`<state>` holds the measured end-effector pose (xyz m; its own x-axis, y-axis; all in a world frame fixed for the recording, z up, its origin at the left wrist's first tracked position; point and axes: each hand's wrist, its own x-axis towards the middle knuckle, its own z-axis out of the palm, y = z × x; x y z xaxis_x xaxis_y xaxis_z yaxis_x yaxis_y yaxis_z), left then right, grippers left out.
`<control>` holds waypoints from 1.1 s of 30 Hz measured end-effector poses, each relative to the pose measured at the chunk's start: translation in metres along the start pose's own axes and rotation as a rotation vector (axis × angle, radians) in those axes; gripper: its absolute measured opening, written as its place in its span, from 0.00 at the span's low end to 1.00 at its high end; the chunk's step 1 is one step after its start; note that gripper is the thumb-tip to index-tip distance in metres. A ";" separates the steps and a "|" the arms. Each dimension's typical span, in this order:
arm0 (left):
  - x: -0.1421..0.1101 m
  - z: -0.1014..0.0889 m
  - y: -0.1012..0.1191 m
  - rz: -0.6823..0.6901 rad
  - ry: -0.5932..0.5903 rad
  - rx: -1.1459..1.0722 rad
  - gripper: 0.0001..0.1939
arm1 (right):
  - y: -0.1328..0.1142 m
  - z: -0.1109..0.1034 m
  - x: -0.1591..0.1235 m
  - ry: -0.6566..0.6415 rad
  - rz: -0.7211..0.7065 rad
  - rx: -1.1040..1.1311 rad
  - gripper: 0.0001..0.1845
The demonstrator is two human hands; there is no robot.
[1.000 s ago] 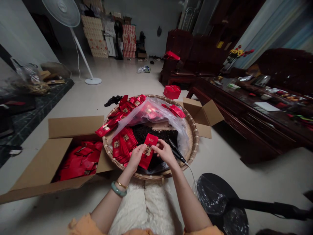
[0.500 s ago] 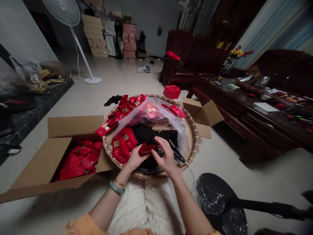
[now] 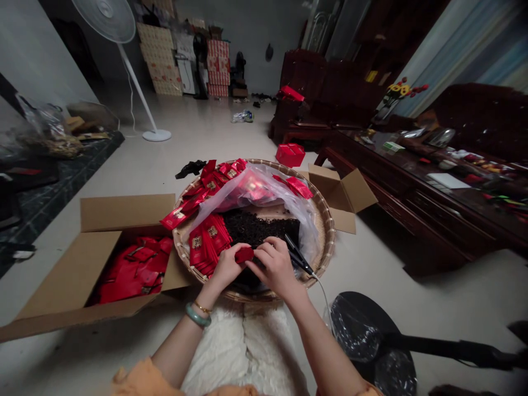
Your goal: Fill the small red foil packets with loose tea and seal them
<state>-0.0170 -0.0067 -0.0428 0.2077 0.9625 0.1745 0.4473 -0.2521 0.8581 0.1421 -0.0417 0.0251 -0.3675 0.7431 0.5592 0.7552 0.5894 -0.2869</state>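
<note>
My left hand (image 3: 225, 269) and right hand (image 3: 276, 268) are together at lower centre, both closed on a small folded red foil sachet (image 3: 244, 254), just above dark loose tea leaves (image 3: 256, 228) in a round woven bamboo tray (image 3: 331, 231).

Ruffled orange sleeves (image 3: 138, 379) show at the lower edge of the view, with white fleecy fabric (image 3: 243, 352) across the lap. The left wrist (image 3: 198, 311) wears a pale green bangle (image 3: 197, 315) beside a thin gold bracelet (image 3: 202, 307).

We look past the work to a white pedestal fan (image 3: 103, 22), stacked red-and-white cartons (image 3: 218, 66), and dark carved wooden armchairs (image 3: 305, 93).
</note>
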 end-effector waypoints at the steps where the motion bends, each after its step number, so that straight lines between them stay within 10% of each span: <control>1: 0.000 0.000 -0.001 0.013 -0.009 0.000 0.17 | 0.000 0.000 0.000 -0.033 0.012 -0.002 0.07; 13: -0.010 0.019 0.003 0.404 0.410 0.492 0.26 | -0.006 0.011 0.003 -0.267 0.421 0.039 0.15; 18: -0.007 0.020 0.001 0.437 0.388 0.491 0.24 | -0.010 0.008 0.006 -0.287 0.421 0.190 0.13; 24: -0.001 0.005 0.004 0.373 0.384 0.357 0.29 | 0.037 0.014 -0.011 0.045 0.542 0.467 0.16; 33: -0.003 0.004 0.010 0.349 0.363 0.297 0.28 | 0.061 0.076 -0.034 -0.344 0.544 0.057 0.26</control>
<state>-0.0094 -0.0122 -0.0372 0.0983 0.7769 0.6218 0.6416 -0.5271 0.5572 0.1593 -0.0070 -0.0703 -0.1007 0.9939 0.0442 0.8560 0.1091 -0.5054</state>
